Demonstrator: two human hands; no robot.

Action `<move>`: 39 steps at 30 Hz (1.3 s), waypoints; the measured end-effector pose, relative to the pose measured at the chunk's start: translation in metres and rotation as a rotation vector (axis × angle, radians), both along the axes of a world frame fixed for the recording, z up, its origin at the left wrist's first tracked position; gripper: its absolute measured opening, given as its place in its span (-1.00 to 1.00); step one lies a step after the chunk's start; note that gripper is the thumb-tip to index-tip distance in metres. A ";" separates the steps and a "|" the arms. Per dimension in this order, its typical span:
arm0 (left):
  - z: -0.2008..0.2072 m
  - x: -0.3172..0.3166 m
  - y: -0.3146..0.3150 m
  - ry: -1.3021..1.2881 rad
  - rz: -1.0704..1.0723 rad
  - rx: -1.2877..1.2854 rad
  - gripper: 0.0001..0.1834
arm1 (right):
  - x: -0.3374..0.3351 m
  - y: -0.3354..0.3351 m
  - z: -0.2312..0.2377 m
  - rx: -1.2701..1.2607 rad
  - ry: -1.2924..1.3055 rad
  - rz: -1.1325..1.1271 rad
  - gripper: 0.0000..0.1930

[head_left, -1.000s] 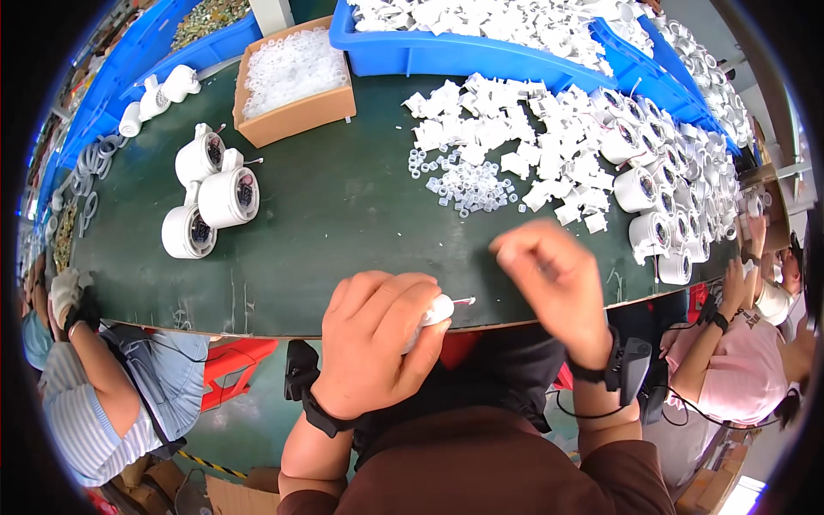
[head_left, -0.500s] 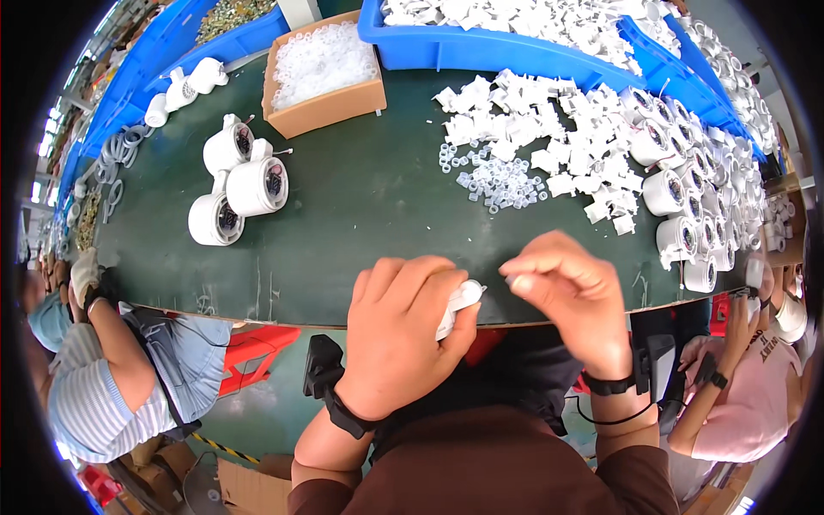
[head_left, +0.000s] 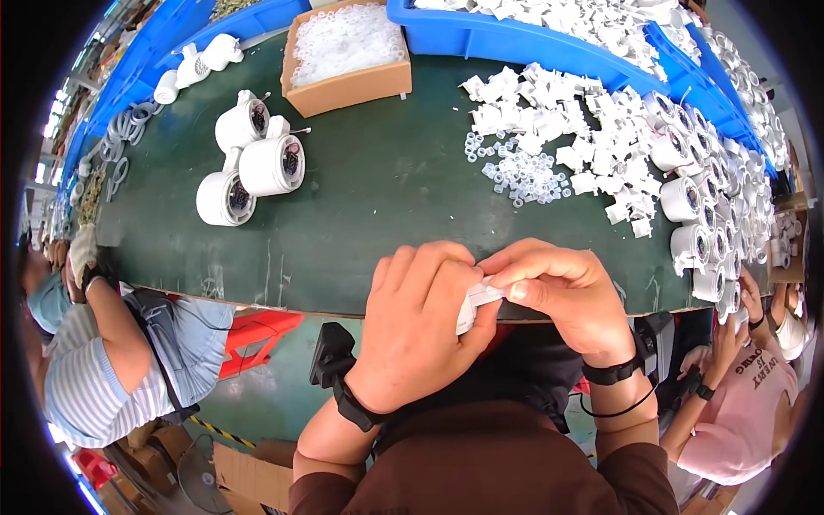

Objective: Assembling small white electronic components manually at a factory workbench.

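My left hand [head_left: 427, 326] is closed around a small white plastic part [head_left: 469, 314], most of it hidden in the palm and behind the thumb. The thumb and forefinger of my right hand [head_left: 558, 296] are pinched together at the part's right end, touching it. Whatever lies between those right fingertips is hidden. Both hands are at the near edge of the green table [head_left: 360, 206]. Beyond them lie a heap of small translucent plastic rings [head_left: 526, 178] and a pile of white plastic brackets [head_left: 601, 159].
Three white round housings with wires inside [head_left: 273, 166] stand at left. Behind is a cardboard box of translucent pieces [head_left: 365, 86], beside a blue bin of white parts [head_left: 515, 41]. More white housings [head_left: 687, 199] crowd the right. People sit at left [head_left: 112, 360] and right [head_left: 738, 395].
My right hand has moved left and its pinched fingertips now meet the white part, where before they were apart from it. The table scene has shifted slightly right and up in the picture.
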State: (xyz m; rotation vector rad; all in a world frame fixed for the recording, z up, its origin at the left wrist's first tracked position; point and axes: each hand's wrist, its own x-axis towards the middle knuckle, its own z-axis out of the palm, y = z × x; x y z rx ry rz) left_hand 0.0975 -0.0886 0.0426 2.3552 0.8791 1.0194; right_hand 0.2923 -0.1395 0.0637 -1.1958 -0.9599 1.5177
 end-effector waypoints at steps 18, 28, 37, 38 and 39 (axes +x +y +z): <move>-0.010 0.007 -0.008 -0.104 0.102 0.099 -0.68 | -0.024 -0.006 -0.003 -0.026 0.135 -0.181 -0.85; -0.003 0.000 0.000 -0.029 0.028 0.019 -0.76 | -0.040 -0.014 -0.015 0.070 -0.095 -0.245 -0.82; 0.013 -0.058 0.081 0.541 0.256 0.254 -0.56 | 0.064 -0.065 0.012 0.430 -1.626 -0.614 -0.64; 0.011 -0.067 0.093 0.566 0.297 0.232 -0.58 | 0.083 -0.070 0.014 0.394 -1.734 -0.679 -0.63; 0.006 -0.077 0.114 0.545 0.289 0.246 -0.60 | 0.103 -0.080 0.016 0.305 -1.865 -0.766 -0.64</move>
